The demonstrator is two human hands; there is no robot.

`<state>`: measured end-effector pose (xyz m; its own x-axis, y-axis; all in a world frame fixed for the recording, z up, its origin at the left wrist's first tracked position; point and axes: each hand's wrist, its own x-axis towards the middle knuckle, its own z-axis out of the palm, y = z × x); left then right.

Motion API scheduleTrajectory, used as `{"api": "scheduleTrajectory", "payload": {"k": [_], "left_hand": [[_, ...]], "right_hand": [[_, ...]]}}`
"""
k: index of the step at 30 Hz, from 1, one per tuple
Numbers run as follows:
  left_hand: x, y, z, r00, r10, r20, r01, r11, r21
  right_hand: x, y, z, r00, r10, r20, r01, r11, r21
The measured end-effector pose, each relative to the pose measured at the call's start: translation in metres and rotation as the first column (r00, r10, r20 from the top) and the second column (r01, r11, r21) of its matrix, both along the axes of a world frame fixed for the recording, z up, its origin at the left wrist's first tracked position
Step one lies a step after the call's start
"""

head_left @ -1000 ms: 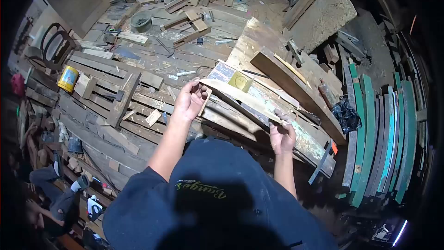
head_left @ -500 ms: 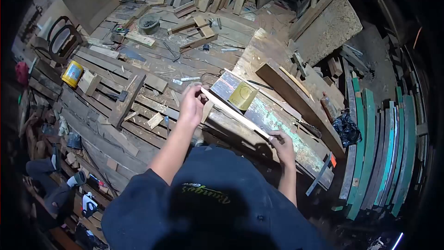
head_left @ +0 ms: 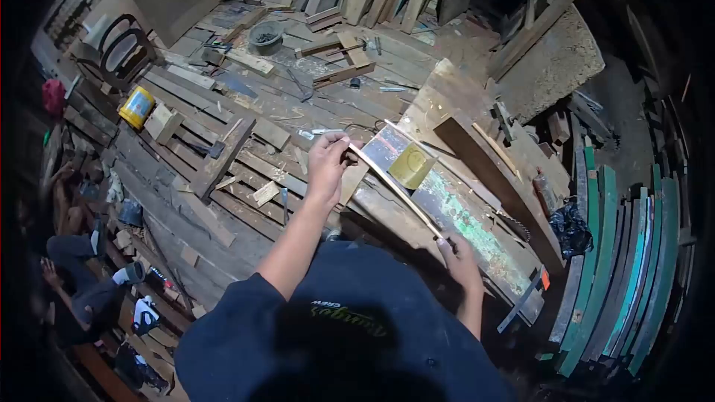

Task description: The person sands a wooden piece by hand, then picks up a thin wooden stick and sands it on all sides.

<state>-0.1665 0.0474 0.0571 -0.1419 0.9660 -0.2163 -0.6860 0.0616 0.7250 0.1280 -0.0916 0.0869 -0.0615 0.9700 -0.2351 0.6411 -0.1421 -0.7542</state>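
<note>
A thin pale wood strip [head_left: 395,187] stretches slantwise between my two hands, above the near edge of a worn plank with flaking green paint [head_left: 465,216]. Its upper left end is pinched in the fingers of my left hand [head_left: 328,164]. The fingers of my right hand [head_left: 460,259] close on the lower right end. Just beyond the strip, a translucent yellow container [head_left: 412,166] rests on the plank. A long dark brown board [head_left: 499,186] lies on the far side of it.
A metal square [head_left: 521,301] lies at the plank's right end. Green curved boards [head_left: 596,253] stand at the right. A yellow bucket [head_left: 137,108], a grey bucket [head_left: 266,37] and a hammer [head_left: 216,150] are at the left. Another person [head_left: 86,283] sits at lower left.
The view has shifted, so the surroundings appear further right and mostly lower. The strip now shows a narrower face and slants more steeply; both hands still hold it.
</note>
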Motion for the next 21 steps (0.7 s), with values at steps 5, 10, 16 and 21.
{"api": "scheduleTrajectory", "payload": {"k": [5, 10, 16, 21], "left_hand": [[-0.006, -0.001, 0.000, 0.997, -0.008, -0.082, 0.004, 0.999, -0.046], [-0.001, 0.000, 0.004, 0.997, -0.020, -0.073, 0.021, 1.000, 0.013], [0.033, -0.002, 0.013, 0.995, 0.050, -0.084, -0.040, 0.992, 0.116], [0.080, -0.012, 0.008, 0.979, 0.111, -0.174, -0.083, 0.984, 0.160]], "right_hand": [[0.002, -0.002, -0.005, 0.999, -0.044, -0.014, 0.045, 0.998, 0.038], [0.008, -0.011, -0.016, 0.978, -0.069, -0.196, 0.080, 0.996, 0.050], [0.029, -0.027, 0.002, 0.951, -0.014, -0.310, 0.005, 1.000, -0.029], [0.080, -0.030, -0.013, 0.947, -0.092, -0.307, 0.037, 0.983, -0.179]]}}
